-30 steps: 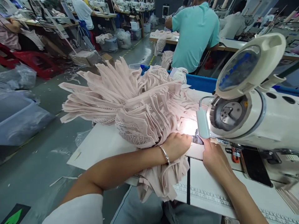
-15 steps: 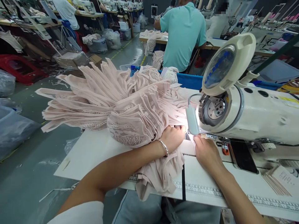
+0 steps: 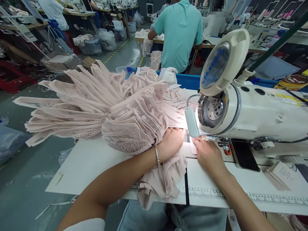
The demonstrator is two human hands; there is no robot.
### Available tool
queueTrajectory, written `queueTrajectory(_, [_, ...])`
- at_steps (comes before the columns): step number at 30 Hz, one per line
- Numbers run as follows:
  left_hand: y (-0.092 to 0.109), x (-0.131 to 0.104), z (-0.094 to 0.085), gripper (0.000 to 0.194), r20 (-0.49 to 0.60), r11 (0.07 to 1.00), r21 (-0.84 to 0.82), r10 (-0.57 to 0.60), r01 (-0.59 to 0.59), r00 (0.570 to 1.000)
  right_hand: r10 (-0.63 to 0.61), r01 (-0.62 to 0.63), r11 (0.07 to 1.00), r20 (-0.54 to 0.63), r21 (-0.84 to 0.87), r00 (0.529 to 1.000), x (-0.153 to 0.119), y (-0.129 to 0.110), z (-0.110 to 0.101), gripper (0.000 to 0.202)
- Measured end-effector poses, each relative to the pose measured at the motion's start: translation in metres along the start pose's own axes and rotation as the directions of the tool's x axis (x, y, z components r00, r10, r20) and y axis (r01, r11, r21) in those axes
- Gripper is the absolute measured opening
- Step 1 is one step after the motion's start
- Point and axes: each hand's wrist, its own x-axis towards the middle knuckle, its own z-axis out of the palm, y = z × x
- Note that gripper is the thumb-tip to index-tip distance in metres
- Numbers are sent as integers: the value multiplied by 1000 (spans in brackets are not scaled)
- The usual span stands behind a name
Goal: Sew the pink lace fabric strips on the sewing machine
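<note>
A large bundle of pale pink lace garments point(image 3: 130, 128) spreads over the left of the white sewing table, and part of it hangs over the front edge. My left hand point(image 3: 172, 142), with a silver bracelet on the wrist, has its fingers closed on the pink fabric just left of the needle area. Close to the lamp, my right hand point(image 3: 207, 150) is closed, thumb and fingers pressed on a small light piece at the machine bed. The white sewing machine point(image 3: 262, 112) stands on the right, its small lamp point(image 3: 192, 122) lit over the work.
A dark phone point(image 3: 245, 155) lies under the machine arm, near a stack of cards point(image 3: 281, 175). A ruler strip point(image 3: 211, 192) runs along the table's front edge. Behind the table are a blue bin point(image 3: 189, 81) and a seated person in a teal shirt point(image 3: 181, 35).
The camera view has shifted slightly. My right hand has moved a little and its fingers now press lower on the light piece. My left hand stays on the fabric.
</note>
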Motion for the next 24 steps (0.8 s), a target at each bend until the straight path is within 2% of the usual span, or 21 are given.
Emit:
queueTrajectory(8, [2, 3, 2, 17, -1, 1000, 0, -8, 8, 1000, 13, -11, 999, -48, 31, 999, -2, -7, -2, 43])
queueTrajectory(18, [2, 3, 0, 14, -19, 1000, 24, 6, -5, 1000, -47, 43, 999, -131, -33, 990, -5, -4, 0, 39])
queueTrajectory(24, [2, 2, 2, 13, -25, 998, 59, 5, -3, 1000, -16, 16, 1000, -39, -20, 999, -7, -2, 8, 46])
